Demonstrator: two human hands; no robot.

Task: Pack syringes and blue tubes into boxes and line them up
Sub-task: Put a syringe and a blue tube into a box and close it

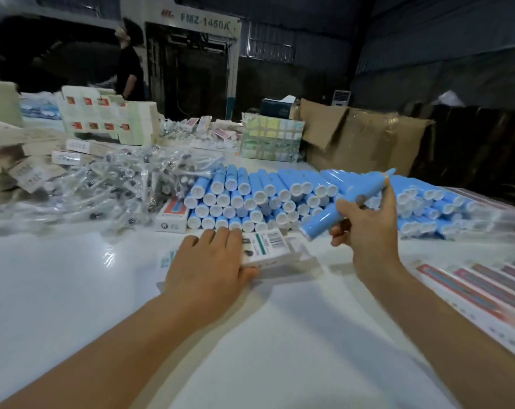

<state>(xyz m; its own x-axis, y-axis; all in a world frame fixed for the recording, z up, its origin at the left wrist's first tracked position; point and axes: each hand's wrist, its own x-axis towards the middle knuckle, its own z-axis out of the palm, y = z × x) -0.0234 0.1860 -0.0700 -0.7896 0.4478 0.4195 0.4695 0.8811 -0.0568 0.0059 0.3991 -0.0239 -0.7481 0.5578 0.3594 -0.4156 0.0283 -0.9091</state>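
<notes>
While slanted, blue tube [324, 216] in right-hand grip [365, 222]

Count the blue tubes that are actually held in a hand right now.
1. The right hand grips a single blue tube, lifted at a slant in front of the stacked tubes. The left hand rests on a white box, with no tube visible in it.
</notes>
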